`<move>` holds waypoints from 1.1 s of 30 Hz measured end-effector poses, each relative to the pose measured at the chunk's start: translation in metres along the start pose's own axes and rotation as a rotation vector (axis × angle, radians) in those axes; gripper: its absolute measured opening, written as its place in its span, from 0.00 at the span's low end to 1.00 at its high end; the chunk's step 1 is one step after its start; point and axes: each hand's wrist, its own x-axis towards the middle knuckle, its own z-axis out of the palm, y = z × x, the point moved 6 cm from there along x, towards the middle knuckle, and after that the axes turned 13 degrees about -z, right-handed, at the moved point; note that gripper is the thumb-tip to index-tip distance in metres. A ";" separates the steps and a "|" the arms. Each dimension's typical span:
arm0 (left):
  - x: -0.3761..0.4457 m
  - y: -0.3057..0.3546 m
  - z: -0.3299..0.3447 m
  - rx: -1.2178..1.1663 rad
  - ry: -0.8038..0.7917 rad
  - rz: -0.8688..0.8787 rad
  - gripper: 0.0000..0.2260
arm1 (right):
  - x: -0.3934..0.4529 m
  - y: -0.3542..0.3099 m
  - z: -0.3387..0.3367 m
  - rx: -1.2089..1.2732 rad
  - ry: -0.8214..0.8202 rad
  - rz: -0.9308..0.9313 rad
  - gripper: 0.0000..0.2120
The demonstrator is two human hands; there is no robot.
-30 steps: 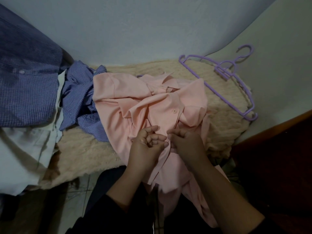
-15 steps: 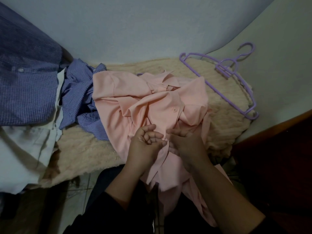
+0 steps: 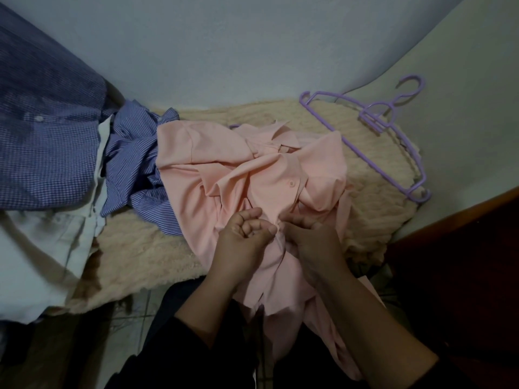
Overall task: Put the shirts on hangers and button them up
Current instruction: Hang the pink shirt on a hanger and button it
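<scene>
Blanket [image 3: 157,256]: a cream fleece covers the surface and bears all the clothes; it gives a soft bed, so I judge the shirt front needs tension from the hands, not from the surface.
Pink shirt [image 3: 213,164]: lies crumpled in the middle of the blanket, its lower part hanging toward the person's lap. A purple tip beside the collar suggests a hanger is already inside, though most of it is hidden.
Other shirts: a checked blue shirt [image 3: 47,147] hangs at far left, a striped blue shirt [image 3: 132,164] is bunched just beside the pink one, and pale cloth [image 3: 36,248] lies below them.
Spare hangers [image 3: 393,130]: purple, stacked at the right edge, well apart from the hands.
Left hand [image 3: 244,234]: curled, thumb and fingers pinching the front edge of the pink shirt.
Right hand [image 3: 311,237]: close against the left, fingers curled on the opposite edge.
Button [image 3: 291,183]: one sits fastened above the hands; the one being worked is hidden.
Advice: keep both edges flat and level, and line hole with button before pushing.
</scene>
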 end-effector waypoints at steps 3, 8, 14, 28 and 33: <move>-0.001 -0.001 0.001 -0.011 -0.012 0.000 0.15 | 0.001 0.001 -0.001 0.011 0.022 0.010 0.11; 0.000 -0.005 -0.001 -0.012 0.009 -0.003 0.18 | 0.000 0.003 0.000 0.021 0.022 0.031 0.10; 0.003 -0.009 -0.006 -0.028 0.012 -0.038 0.16 | 0.001 0.008 0.000 0.042 0.012 0.092 0.07; 0.006 -0.013 -0.008 0.073 0.022 -0.134 0.12 | 0.005 0.008 0.001 -0.107 -0.166 0.128 0.10; 0.012 0.007 -0.006 0.086 0.078 -0.113 0.11 | 0.019 -0.012 0.000 -0.210 -0.154 0.044 0.12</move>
